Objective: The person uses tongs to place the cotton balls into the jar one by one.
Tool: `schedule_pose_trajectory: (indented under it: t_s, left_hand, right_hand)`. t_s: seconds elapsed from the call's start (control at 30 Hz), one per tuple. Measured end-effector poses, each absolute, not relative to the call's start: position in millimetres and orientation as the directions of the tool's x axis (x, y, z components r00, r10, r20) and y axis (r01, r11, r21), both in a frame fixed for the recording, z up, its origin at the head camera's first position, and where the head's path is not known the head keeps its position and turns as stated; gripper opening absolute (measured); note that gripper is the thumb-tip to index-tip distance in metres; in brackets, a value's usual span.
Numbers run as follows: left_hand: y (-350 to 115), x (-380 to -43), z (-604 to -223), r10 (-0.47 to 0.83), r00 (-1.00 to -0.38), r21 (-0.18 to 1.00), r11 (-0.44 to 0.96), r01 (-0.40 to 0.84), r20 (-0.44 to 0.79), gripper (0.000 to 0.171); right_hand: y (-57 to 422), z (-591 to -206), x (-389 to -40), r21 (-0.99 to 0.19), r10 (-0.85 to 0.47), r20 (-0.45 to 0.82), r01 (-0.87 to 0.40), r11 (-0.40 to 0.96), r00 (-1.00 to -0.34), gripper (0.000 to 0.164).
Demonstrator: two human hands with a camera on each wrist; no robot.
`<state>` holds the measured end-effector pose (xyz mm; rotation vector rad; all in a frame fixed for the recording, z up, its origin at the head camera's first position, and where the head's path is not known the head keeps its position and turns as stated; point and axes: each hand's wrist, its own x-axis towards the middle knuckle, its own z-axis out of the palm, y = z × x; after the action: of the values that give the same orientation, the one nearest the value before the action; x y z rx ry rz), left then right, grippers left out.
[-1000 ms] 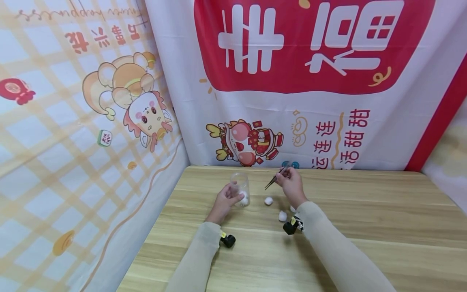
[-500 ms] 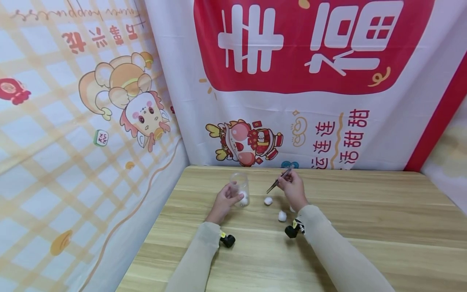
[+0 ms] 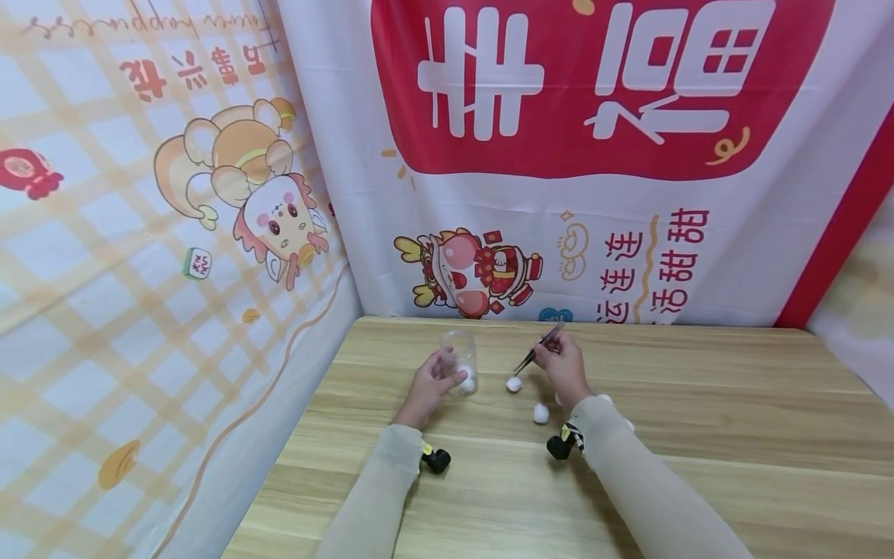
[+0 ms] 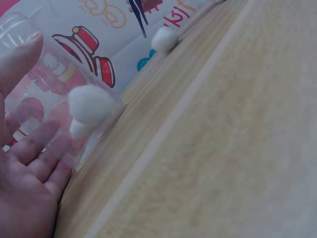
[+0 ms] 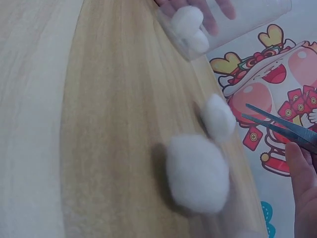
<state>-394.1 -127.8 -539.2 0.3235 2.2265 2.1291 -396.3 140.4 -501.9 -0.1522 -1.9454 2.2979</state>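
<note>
With 12 o'clock pointing away from me, my left hand [image 3: 426, 390] curls partway round a clear plastic cup [image 3: 459, 359] at its 2 o'clock side. At least two white, fluffy balls [image 4: 91, 105] lie low inside the cup. My right hand [image 3: 564, 368] pinches a pair of dark metal tweezers [image 5: 303, 135] between thumb and fingers; the tweezer tips are parted.

The nearest loose ball, a round white fluffy one [image 3: 514, 384], rests on the light wood-grain table [image 3: 489, 497] between 8 and 9 o'clock of my right hand. The tips stand just off it, not touching. A second loose ball [image 3: 541, 414] lies between 4 and 5 o'clock of the first. My beige right sleeve [image 3: 649, 473] partly hides further white pieces.
</note>
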Motion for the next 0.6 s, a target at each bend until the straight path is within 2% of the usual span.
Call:
schedule_pose_trajectory:
  t_s: [0.27,0.6]
  left_hand:
    - [-128.5,-390.9,-537.4,0.184,-0.978,0.993,0.033,0.109,0.101,0.072]
    - [-129.3,-383.8,-521.3,0.214,-0.973,0.994,0.054,0.096,0.082,0.067]
  right_hand:
    - [141.9,-508.0,-394.8,-0.995,0.179,-0.004,-0.015,-0.103,-0.984,0.033]
    - [143.9,-510.9,-393.4,-0.999,0.162,-0.035,0.030,-0.036,-0.986,0.029]
